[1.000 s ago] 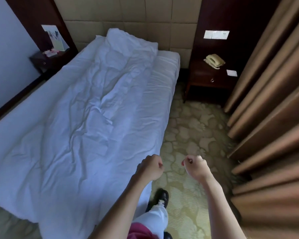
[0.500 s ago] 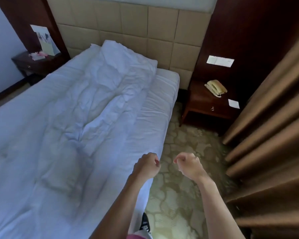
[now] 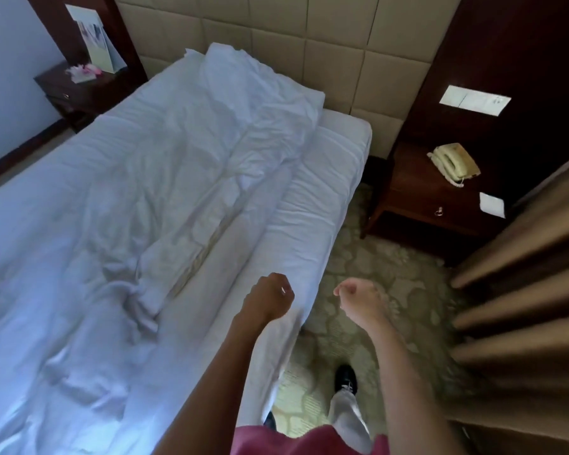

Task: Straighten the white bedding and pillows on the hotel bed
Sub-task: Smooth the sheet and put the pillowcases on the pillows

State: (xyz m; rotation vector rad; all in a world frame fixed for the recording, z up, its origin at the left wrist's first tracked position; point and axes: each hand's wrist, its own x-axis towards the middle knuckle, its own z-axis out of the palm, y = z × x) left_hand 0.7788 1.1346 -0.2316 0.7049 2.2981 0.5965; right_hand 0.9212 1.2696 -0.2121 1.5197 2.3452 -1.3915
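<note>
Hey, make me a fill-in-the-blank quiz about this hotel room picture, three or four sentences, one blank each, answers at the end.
1. The crumpled duvet on the bed is ____ in colour.
2. On the nightstand on the curtain side of the bed sits a cream ____.
3. The left hand and right hand both hold ____.
4. The pillow lies against the padded ____.

Missing words: white; telephone; nothing; headboard
</note>
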